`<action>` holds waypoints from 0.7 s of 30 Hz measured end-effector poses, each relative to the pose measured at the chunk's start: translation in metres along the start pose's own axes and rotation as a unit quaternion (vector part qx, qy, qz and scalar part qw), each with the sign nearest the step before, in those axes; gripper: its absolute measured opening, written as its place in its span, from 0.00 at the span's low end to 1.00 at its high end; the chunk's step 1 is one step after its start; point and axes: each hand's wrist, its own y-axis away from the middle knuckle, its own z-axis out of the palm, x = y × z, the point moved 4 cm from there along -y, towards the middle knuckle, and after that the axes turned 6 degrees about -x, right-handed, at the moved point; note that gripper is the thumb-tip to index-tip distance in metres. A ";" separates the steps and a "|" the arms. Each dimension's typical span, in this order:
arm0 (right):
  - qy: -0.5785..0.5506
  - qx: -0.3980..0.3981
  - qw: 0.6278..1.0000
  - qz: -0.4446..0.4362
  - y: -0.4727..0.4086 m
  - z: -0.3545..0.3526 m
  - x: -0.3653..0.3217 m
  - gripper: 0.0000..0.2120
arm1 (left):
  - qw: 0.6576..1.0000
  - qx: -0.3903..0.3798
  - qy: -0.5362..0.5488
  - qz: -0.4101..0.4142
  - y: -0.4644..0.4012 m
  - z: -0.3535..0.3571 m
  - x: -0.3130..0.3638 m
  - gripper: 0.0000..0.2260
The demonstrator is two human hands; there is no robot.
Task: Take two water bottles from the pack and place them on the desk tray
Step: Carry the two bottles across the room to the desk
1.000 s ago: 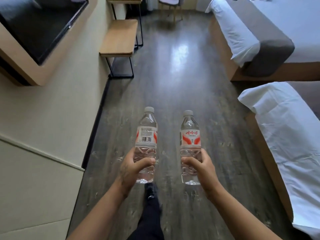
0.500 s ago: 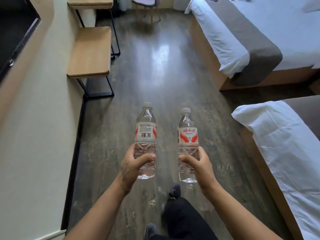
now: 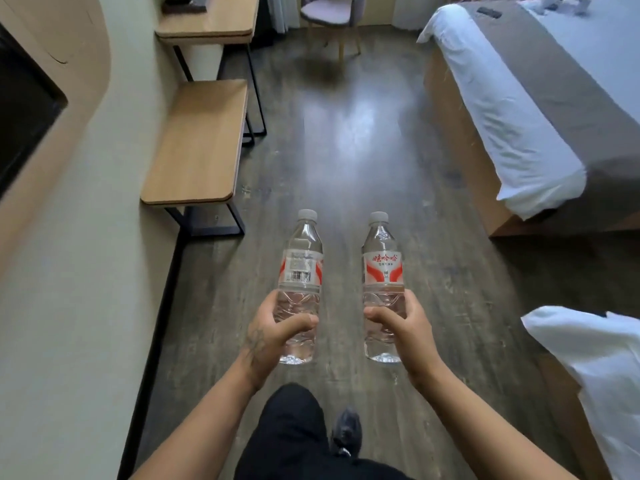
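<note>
I hold two clear water bottles upright over the dark wooden floor, side by side and apart. My left hand (image 3: 273, 336) grips the lower half of the left bottle (image 3: 302, 268), whose label shows a barcode. My right hand (image 3: 403, 329) grips the lower half of the right bottle (image 3: 382, 268), whose white label has red print. Both have white caps. A wooden desk (image 3: 214, 24) stands far ahead at the left wall, with a dark tray (image 3: 183, 8) partly cut off at the top edge. The pack is out of view.
A low wooden bench (image 3: 197, 147) on a black frame stands against the left wall, before the desk. A grey chair (image 3: 332, 10) is at the far end. One bed (image 3: 519, 98) fills the right side, another bed's white corner (image 3: 588, 358) is near right. My dark-trousered leg and shoe (image 3: 346, 431) are below.
I have walked forward along the floor: the bench and far bed have come closer and the desk and chair have come into view. Both hands keep the bottles upright as before.
</note>
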 end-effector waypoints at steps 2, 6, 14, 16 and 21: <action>-0.002 0.009 1.000 0.005 -0.053 0.003 -0.024 0.28 | 1.000 0.007 0.010 0.004 -0.049 -0.008 0.025 0.31; -0.005 0.017 1.000 0.004 -0.171 0.014 -0.068 0.31 | 0.999 0.015 0.027 0.010 -0.160 -0.026 0.071 0.32; -0.037 0.030 0.999 0.024 -0.387 0.047 -0.162 0.31 | 0.999 -0.027 0.000 0.022 -0.389 -0.074 0.190 0.32; -0.040 0.039 0.998 0.028 -0.434 0.051 -0.187 0.30 | 0.999 -0.038 -0.018 0.024 -0.440 -0.083 0.223 0.32; -0.048 0.046 0.998 0.021 -0.559 0.057 -0.245 0.28 | 0.999 -0.039 -0.008 0.021 -0.566 -0.100 0.288 0.31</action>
